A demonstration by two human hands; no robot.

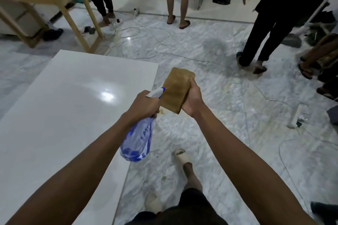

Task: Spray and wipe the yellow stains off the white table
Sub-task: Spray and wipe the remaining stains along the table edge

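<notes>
My left hand [146, 105] grips the neck of a blue translucent spray bottle [138, 140], its white nozzle pointing right at a folded brown cloth [176, 89]. That cloth is held up in my right hand [193, 99], fingers curled round its right edge. Both hands hover over the marble floor, just off the right edge of the glossy white table [60, 107]. I see no yellow stains on the table top. Small yellowish marks lie on the floor under the cloth.
Several people stand on the marble floor [210, 124] at the back and right. White cables [146, 42] trail across the floor. A wooden-legged table [60, 0] with a green container stands at the back left. My own feet in pale slippers are below.
</notes>
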